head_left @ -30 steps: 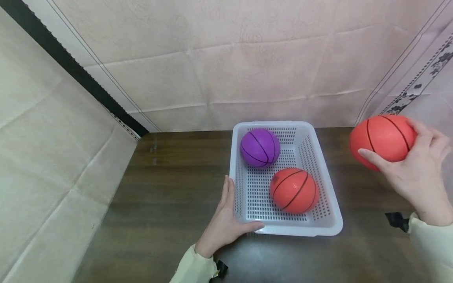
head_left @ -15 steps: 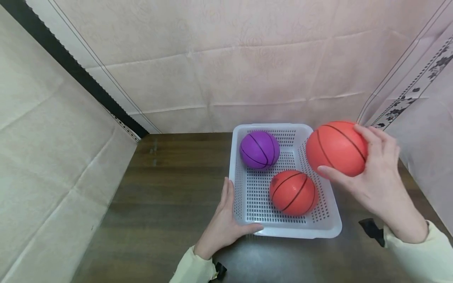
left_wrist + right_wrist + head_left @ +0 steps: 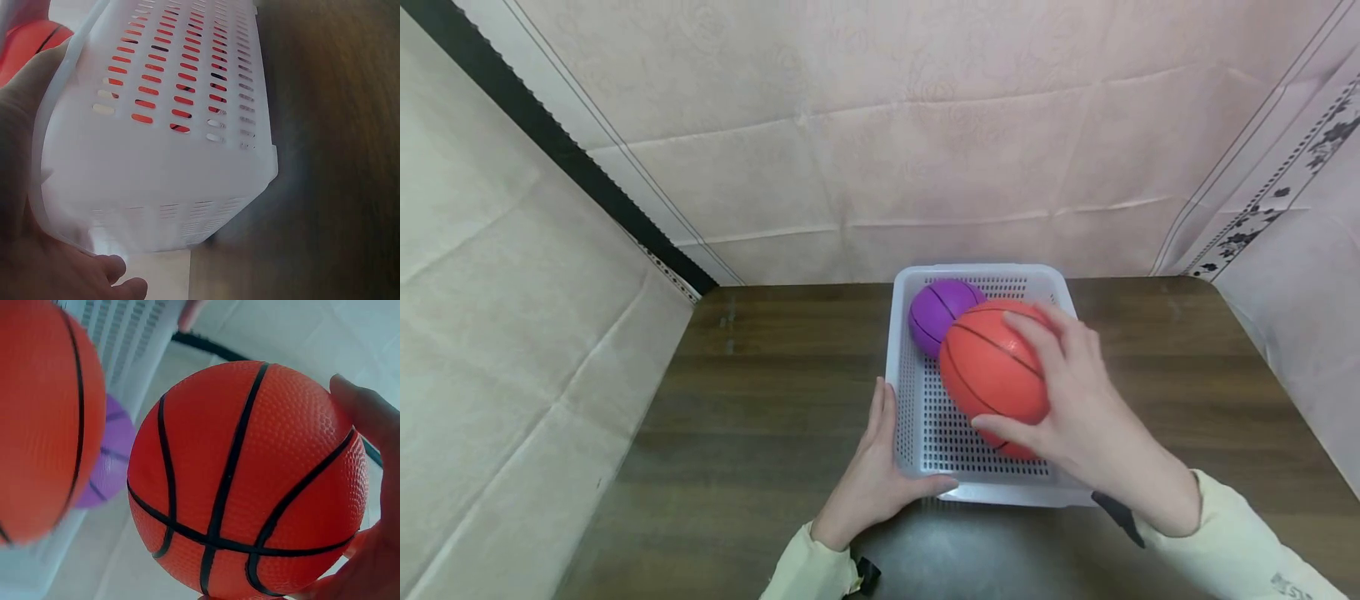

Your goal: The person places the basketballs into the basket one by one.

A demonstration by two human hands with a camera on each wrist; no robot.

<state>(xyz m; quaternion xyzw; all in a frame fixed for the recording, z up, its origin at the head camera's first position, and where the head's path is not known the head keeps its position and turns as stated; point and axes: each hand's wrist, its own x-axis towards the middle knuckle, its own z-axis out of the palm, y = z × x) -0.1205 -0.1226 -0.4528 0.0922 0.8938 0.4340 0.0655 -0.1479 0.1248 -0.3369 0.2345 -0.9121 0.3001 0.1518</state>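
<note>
My right hand (image 3: 1075, 392) holds a small orange-red basketball (image 3: 988, 367) over the basket, thumb on its near side and fingers over its top right. Below it sits a second orange-red basketball (image 3: 47, 425), mostly hidden in the head view. A purple basketball (image 3: 934, 312) lies in the back left of the white perforated plastic basket (image 3: 904, 417), partly covered by the held ball. At the basket's front left corner, my left hand (image 3: 876, 479) rests with straight fingers along the left side and its thumb over the front rim.
The basket stands on a dark wooden table (image 3: 760, 433). Behind it hangs a pale cloth (image 3: 925, 167), with another pale cloth (image 3: 535, 333) on the left and a flower-bordered one (image 3: 1292, 258) on the right. Black straps show at both wrists.
My right hand has carried the orange-red basketball leftward from beside the basket to above it, now covering most of the ball inside. My left hand has stayed at the basket's corner.
</note>
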